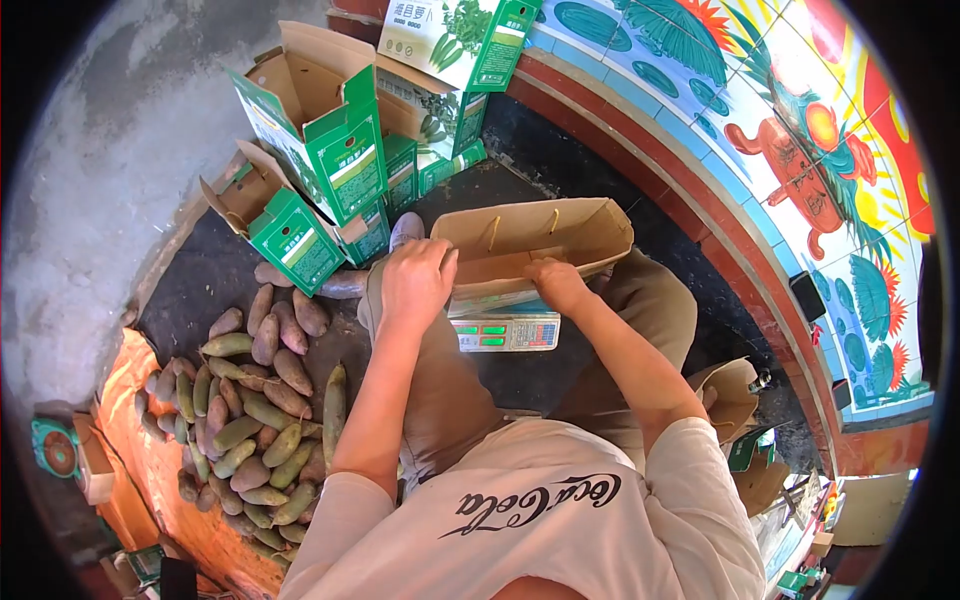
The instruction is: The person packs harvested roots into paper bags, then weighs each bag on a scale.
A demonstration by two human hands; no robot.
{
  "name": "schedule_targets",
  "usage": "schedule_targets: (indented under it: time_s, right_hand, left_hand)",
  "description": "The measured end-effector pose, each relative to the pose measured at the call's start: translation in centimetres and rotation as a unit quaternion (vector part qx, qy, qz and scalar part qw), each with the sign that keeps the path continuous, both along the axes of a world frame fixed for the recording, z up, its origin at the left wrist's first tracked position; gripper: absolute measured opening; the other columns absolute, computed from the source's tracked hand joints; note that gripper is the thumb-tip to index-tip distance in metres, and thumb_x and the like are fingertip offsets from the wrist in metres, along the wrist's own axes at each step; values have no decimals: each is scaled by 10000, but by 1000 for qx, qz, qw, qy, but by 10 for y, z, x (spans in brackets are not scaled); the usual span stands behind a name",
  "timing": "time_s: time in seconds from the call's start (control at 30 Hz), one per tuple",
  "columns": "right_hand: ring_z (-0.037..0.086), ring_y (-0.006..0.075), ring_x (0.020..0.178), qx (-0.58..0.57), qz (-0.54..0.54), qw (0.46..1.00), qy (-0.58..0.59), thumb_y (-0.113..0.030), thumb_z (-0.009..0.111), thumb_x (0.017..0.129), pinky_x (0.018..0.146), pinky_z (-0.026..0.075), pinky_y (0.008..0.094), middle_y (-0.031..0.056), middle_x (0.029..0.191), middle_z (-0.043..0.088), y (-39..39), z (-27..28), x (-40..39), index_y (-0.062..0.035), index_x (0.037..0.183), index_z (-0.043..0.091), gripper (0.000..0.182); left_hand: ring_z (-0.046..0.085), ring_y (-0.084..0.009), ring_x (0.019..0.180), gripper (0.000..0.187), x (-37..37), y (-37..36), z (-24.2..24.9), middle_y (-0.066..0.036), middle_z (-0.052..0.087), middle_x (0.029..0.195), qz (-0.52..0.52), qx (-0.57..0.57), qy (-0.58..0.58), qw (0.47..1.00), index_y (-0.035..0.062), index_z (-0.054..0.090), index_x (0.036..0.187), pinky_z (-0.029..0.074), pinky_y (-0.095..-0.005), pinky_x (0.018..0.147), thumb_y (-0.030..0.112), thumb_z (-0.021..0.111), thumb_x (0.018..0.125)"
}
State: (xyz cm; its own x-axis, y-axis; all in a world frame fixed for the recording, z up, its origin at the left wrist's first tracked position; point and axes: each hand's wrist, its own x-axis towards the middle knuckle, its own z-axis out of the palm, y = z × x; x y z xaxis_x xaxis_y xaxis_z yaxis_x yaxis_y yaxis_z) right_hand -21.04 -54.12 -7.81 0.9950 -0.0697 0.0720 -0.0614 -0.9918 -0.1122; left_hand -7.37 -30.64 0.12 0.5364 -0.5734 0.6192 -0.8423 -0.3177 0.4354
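A brown paper bag (590, 225) with thin cord handles stands open between my knees. Beneath it is a digital scale (515, 333) with lit green displays and a keypad; the bag covers most of its top. My left hand (415, 285) is closed at the bag's left edge, fingers bent over the rim. At the near rim, my right hand (560, 283) pinches the paper, its fingertips partly hidden inside the opening. The bottom of the bag cannot be seen.
A heap of green and purplish radishes (245, 430) lies to my left on an orange sheet (128, 400) and dark ground. Green and white cartons (345, 160) stand ahead, several with open flaps. A painted tile wall (740, 150) curves along the right, with another paper bag (728, 395) behind my right side.
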Motion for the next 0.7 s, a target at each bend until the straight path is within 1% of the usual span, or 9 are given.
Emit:
schedule_targets:
  time_s: [0.07, 0.1, 0.2, 0.3, 0.47, 0.53, 0.57, 0.63, 0.7]
  right_hand:
    - [603, 284, 947, 23, 4, 1000, 7, -36, 522, 771, 788, 503, 392, 81, 945, 636, 0, 2, -1, -115, 927, 629, 205]
    - [604, 282, 932, 43, 6, 999, -1, -34, 516, 776, 796, 498, 386, 80, 943, 635, 0, 2, 0, -119, 917, 628, 199]
    - [606, 274, 914, 54, 18, 998, -15, -37, 517, 777, 784, 499, 386, 73, 921, 632, -1, 2, 1, -119, 898, 626, 182]
    - [605, 267, 907, 76, 46, 996, -28, -49, 519, 782, 778, 499, 387, 65, 898, 629, -5, 2, 0, -117, 878, 623, 157]
    - [604, 263, 903, 96, 58, 993, -29, -81, 531, 790, 779, 497, 383, 62, 891, 626, -7, 3, -3, -112, 861, 619, 117]
    - [604, 264, 904, 90, 62, 994, -18, -76, 534, 788, 781, 496, 384, 62, 894, 626, -7, 4, 0, -110, 861, 619, 117]
    - [603, 266, 905, 96, 64, 993, -13, -71, 534, 786, 781, 495, 384, 63, 899, 625, -8, 6, 0, -109, 864, 619, 120]
    - [601, 269, 908, 108, 71, 992, 0, -61, 536, 784, 781, 494, 385, 66, 909, 625, -9, 8, 0, -105, 869, 619, 127]
    - [595, 293, 896, 137, 70, 988, -16, -55, 566, 772, 766, 491, 402, 85, 883, 612, -11, 6, 0, -90, 869, 606, 110]
  left_hand:
    - [611, -300, 727, 107, -3, -3, 2, -120, 650, 800, 8, 18, -5, 1000, 38, 642, 830, 496, -387, 662, 114, 678, 763]
    - [611, -300, 727, 107, -5, -3, 3, -120, 651, 802, 14, 29, -8, 999, 38, 642, 829, 496, -386, 662, 112, 679, 762]
    - [596, -288, 700, 114, -4, -4, 2, -111, 618, 747, 21, 28, -45, 998, 34, 619, 785, 485, -394, 643, 107, 692, 738]
    - [611, -303, 732, 104, -12, 4, 13, -127, 645, 796, 39, 59, -18, 997, 31, 648, 832, 491, -389, 663, 80, 677, 745]
    - [615, -309, 741, 106, -25, 2, 36, -128, 641, 793, 13, 37, -27, 999, 26, 644, 824, 488, -389, 671, 58, 673, 728]
    - [619, -304, 746, 107, -25, -3, 37, -126, 643, 799, -2, 21, -30, 999, 25, 645, 823, 489, -387, 676, 54, 676, 725]
    - [624, -297, 754, 115, -24, -4, 35, -124, 645, 802, 7, 36, -36, 999, 24, 645, 821, 493, -383, 680, 47, 684, 715]
    - [626, -298, 758, 120, -22, -7, 34, -128, 646, 806, 9, 18, -25, 999, 21, 644, 821, 496, -383, 684, 41, 686, 711]
    - [627, -298, 764, 125, -21, -8, 36, -130, 647, 811, 7, 9, -20, 1000, 18, 643, 822, 498, -384, 688, 35, 688, 707]
